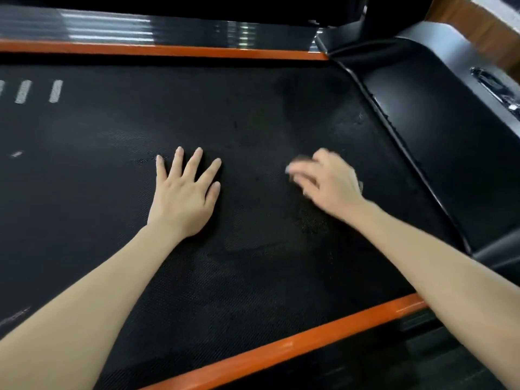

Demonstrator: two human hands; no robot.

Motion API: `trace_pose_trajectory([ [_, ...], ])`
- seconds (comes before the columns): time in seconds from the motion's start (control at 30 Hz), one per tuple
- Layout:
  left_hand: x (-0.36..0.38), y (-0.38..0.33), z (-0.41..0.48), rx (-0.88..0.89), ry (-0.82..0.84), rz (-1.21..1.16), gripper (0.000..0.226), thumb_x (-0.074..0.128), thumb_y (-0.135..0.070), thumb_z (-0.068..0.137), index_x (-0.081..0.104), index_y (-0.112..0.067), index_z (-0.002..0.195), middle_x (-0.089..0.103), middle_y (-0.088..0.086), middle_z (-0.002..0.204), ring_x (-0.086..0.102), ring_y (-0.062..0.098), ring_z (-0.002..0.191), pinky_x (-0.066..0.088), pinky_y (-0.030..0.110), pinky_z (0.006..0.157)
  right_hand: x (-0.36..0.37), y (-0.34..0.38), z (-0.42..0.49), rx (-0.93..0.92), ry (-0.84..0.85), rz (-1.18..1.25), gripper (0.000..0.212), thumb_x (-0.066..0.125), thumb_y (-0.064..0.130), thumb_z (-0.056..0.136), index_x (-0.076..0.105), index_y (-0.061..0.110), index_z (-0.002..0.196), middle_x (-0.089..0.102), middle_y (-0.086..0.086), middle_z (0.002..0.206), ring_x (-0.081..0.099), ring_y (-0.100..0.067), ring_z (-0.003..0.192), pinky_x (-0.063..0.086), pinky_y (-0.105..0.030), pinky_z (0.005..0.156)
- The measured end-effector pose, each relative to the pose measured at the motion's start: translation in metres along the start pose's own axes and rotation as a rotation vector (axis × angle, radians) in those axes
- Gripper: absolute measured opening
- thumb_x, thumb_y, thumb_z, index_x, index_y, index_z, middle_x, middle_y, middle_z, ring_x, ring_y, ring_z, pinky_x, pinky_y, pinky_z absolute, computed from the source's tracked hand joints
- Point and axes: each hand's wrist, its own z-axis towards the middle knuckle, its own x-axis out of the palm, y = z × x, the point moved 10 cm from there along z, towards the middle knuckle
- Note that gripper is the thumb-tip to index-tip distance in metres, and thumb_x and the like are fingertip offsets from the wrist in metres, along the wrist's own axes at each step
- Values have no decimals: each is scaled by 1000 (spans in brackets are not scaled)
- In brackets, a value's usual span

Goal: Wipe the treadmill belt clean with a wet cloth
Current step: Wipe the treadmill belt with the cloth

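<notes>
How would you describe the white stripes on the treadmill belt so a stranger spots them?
Find the black treadmill belt. Follow its far orange side rail leftward; just beneath lie short white stripes. Nothing else on the belt is bright and set side by side.

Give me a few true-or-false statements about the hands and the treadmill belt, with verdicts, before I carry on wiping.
1. The left hand lies flat on the belt with its fingers spread. True.
2. The right hand lies flat too. False: its fingers are curled, and it is blurred.
3. An orange strip runs along the near edge of the belt. True.
4. The white stripes sit beside the black cover. False: the stripes are at the far left and the cover is on the right.
5. A cloth lies spread out between the hands. False: only bare belt shows between them.
</notes>
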Motion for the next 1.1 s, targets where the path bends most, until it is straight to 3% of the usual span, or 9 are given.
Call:
trace_pose_trajectory([
  [0.13, 0, -1, 0, -1, 5, 4, 66, 4, -51, 91, 30, -29, 147, 26, 11, 154, 13, 38, 143, 2, 58, 114, 16, -43, 35, 328, 35, -64, 27, 47, 41, 96, 62, 35, 118, 53, -6, 106, 55, -30, 98, 41, -34, 81],
  [0.33, -2, -2, -1, 4, -11, 17, 60, 11, -47, 94, 33, -27, 146, 30, 12, 152, 17, 40, 142, 5, 62, 112, -1, 94, -76, -194, 193, 168, 33, 48, 47, 90, 68, 32, 111, 59, -2, 89, 59, -21, 71, 46, -31, 59],
  [0.43, -3, -2, -3, -2, -7, 24, 60, 10, -47, 93, 32, -28, 146, 28, 11, 153, 16, 38, 142, 3, 61, 112, 5, 90, -51, -327, 197, 104, 30, 49, 46, 90, 69, 33, 108, 56, -2, 83, 56, -21, 69, 44, -30, 58],
  [0.53, -1, -1, -3, -10, 4, 21, 63, 5, -49, 92, 30, -30, 147, 26, 10, 154, 14, 37, 143, 0, 60, 113, 11, 23, 30, -23, 11, -36, 30, 46, 47, 90, 69, 37, 106, 52, -1, 84, 57, -28, 78, 47, -35, 66],
  [0.63, -1, 0, -2, -19, 10, 27, 65, 2, -50, 90, 27, -31, 147, 24, 8, 155, 11, 35, 144, -2, 60, 113, 22, -3, 44, 203, 18, -35, 27, 50, 41, 93, 68, 32, 111, 54, -5, 93, 55, -29, 85, 49, -41, 73],
  [0.73, -1, -1, -2, -12, 16, 34, 62, 5, -49, 92, 28, -31, 147, 24, 8, 155, 11, 36, 144, -2, 60, 113, 9, 61, -8, -86, 39, 69, 32, 48, 45, 88, 70, 30, 106, 55, -3, 84, 55, -24, 71, 42, -29, 62],
  [0.87, -2, -1, -2, -16, 18, 50, 61, 7, -47, 93, 29, -30, 147, 26, 9, 154, 14, 37, 143, 0, 61, 112, 14, 87, -24, -419, 138, 46, 30, 49, 45, 91, 70, 31, 107, 56, -2, 84, 51, -20, 70, 43, -32, 57],
  [1.0, 3, -2, -4, -11, 71, 54, 65, 0, -49, 90, 24, -33, 148, 22, 4, 156, 9, 32, 145, -3, 60, 113, 24, 12, 54, 61, -23, -6, 26, 49, 40, 93, 68, 35, 110, 52, -5, 92, 52, -28, 79, 50, -42, 65],
  [1.1, -25, 28, -3, -170, -70, -221, 50, 23, -43, 97, 41, -27, 141, 38, 2, 149, 20, 26, 143, 2, 55, 114, 33, 3, 56, 99, -67, -31, 32, 43, 45, 91, 68, 35, 109, 54, -7, 97, 52, -31, 81, 45, -42, 71],
])
